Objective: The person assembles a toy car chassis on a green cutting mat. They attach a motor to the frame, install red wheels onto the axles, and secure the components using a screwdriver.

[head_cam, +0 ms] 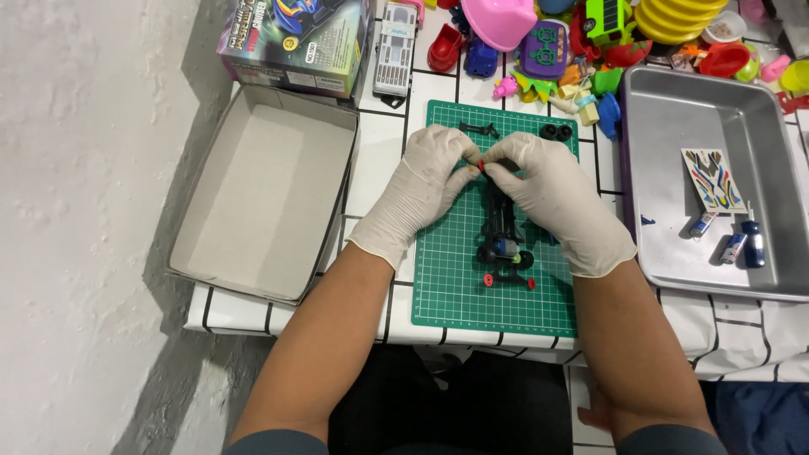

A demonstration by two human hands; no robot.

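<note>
left hand (424, 184): gloved, fingertips pinched on a small red part (482, 166) | right hand (552, 198): gloved, pinching the same red part from the other side | black toy car chassis (503, 232): lies on the green cutting mat (455, 286) under the right hand (red rollers at its near end) | tabletop (375, 160): open cardboard box (261, 190) left, metal tray (674, 126) right

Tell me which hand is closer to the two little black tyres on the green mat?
Probably the right hand. The two small black rubber tyres lie just beyond its knuckles on the green cutting mat, while the left hand is farther away. Both hands pinch a tiny red part.
</note>
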